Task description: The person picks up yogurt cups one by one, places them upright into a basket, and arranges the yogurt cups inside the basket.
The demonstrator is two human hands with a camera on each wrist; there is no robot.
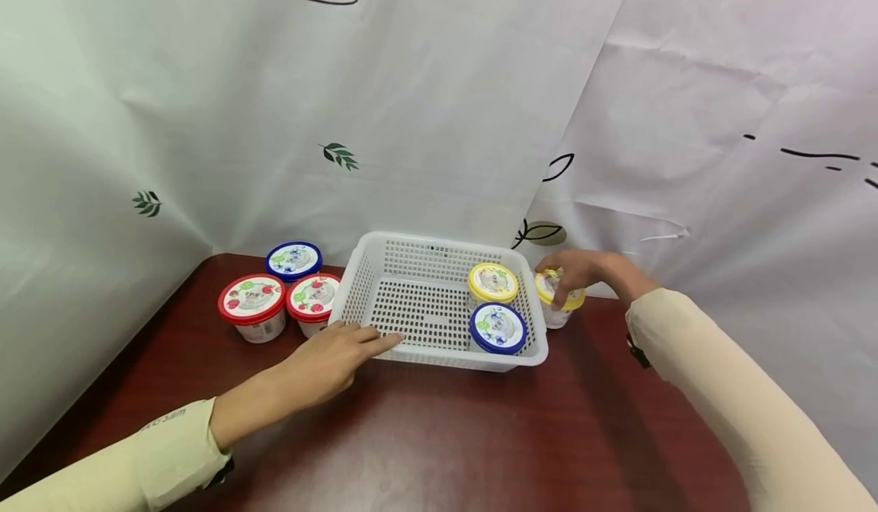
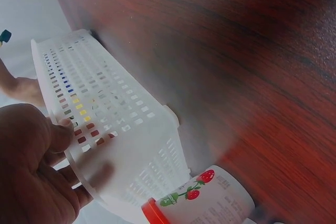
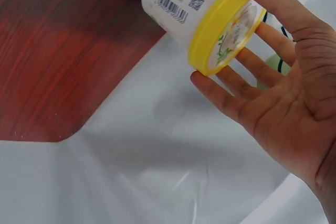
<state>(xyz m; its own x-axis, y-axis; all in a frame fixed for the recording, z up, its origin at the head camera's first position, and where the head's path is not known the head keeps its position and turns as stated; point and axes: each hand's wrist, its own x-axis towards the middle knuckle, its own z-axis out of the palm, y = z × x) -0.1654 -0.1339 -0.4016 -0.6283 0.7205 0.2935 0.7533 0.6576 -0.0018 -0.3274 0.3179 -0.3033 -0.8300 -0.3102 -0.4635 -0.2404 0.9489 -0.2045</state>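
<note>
We see the right hand [image 1: 583, 268] gripping a white, round tub with a bright yellow lid [image 3: 202, 19], its thumb on one side of the lid's rim and its spread fingertips on the other. This tub is just right of a white, perforated plastic basket [image 1: 418, 306], lid uppermost; we cannot tell whether its base touches the table. At the basket's near left corner we find the left hand [image 1: 336, 360], pinching the rim, with fingers hooked over the edge and thumb against it. Inside the basket, toward the right end, we see two more tubs: a yellow-lidded round tub [image 1: 493, 283] on the far side and a blue-lidded round tub [image 1: 498, 329] just nearer. Left of the basket we make out a close group of three: a white tub with a red lid [image 1: 253, 305] at the left, a second red-lidded tub [image 1: 312, 300] beside the basket's left end, and a blue-lidded tub with printed blue fruit [image 1: 293, 260] on the far side. Under everything we see a dark red, wood-grained table [image 1: 439, 436], and beyond its far edge a hanging white cloth [image 1: 446, 116] printed with green leaf sprigs [image 1: 339, 155]. Pale cream sleeves [image 1: 720, 375] cover both forearms.
</note>
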